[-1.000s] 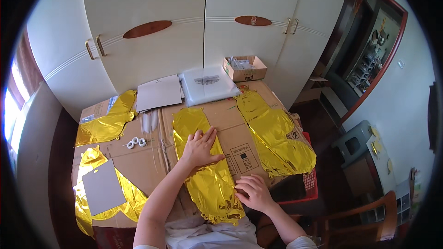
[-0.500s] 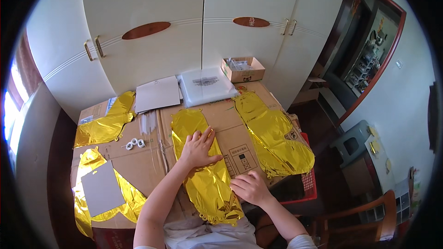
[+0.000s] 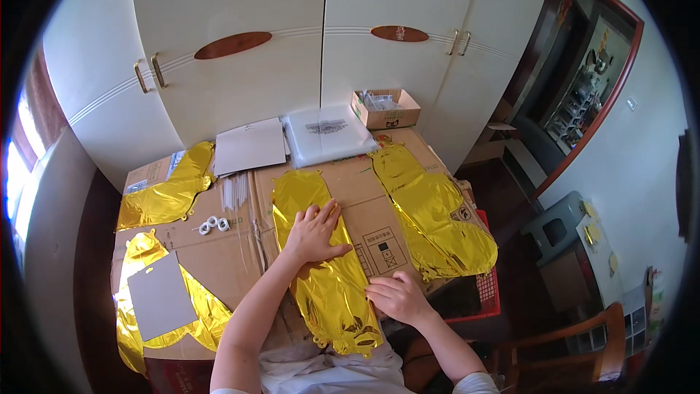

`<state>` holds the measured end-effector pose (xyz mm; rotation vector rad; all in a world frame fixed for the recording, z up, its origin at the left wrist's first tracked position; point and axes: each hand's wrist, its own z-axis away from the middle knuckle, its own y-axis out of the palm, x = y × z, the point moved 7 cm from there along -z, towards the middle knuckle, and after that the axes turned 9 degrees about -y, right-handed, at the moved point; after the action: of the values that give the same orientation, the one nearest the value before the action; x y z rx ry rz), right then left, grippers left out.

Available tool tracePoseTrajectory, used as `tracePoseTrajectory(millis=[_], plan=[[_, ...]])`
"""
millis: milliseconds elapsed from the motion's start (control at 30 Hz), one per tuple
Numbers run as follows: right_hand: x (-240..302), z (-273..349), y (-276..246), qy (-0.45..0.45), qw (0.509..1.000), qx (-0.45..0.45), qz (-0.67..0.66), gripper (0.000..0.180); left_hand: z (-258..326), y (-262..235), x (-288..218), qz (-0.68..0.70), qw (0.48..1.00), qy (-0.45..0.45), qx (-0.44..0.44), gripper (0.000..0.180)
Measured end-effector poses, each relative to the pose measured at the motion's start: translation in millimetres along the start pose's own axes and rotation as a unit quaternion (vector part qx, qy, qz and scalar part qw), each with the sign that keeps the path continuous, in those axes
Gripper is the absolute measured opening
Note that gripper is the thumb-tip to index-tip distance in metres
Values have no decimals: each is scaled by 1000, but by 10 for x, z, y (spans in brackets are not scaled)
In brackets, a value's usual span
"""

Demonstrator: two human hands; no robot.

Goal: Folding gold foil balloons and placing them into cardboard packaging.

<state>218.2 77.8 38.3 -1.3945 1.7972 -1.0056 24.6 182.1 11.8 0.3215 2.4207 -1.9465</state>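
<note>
We pressed our left hand (image 3: 315, 232) flat, fingers spread, on the gold foil balloon (image 3: 324, 263) lying on the cardboard (image 3: 379, 197), while our right hand (image 3: 397, 298) pinched its lower edge, just below and right of the left.

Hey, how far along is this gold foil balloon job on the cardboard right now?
Laid out: gold foil pieces at the right and far left. In hand: the left hand presses the middle foil balloon flat while the right hand grips its edge. Untouched: the white rings and clear bag stack.
</note>
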Motion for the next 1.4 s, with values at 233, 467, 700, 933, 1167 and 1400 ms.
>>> tracePoseTrajectory(millis=[233, 467, 700, 933, 1167, 1400], plan=[[4, 6, 4, -1, 1000, -1, -2, 12, 9, 3, 11, 11, 1000, 0, -9, 91], [16, 6, 30, -1, 1000, 19, -20, 12, 17, 26, 17, 0, 1000, -1, -22, 84], [25, -49, 94, 3, 997, 34, -63, 22, 34, -62, -7, 30, 999, -2, -43, 81], [26, 12, 211, -5, 994, 70, -79, 30, 37, -36, -6, 36, 999, 10, -24, 68], [50, 38, 233, -14, 995, 74, -65, 28, 32, -38, -11, 27, 999, 1, -47, 65], [45, 49, 227, -15, 995, 71, -61, 27, 14, -12, 24, 39, 998, -8, -41, 64]])
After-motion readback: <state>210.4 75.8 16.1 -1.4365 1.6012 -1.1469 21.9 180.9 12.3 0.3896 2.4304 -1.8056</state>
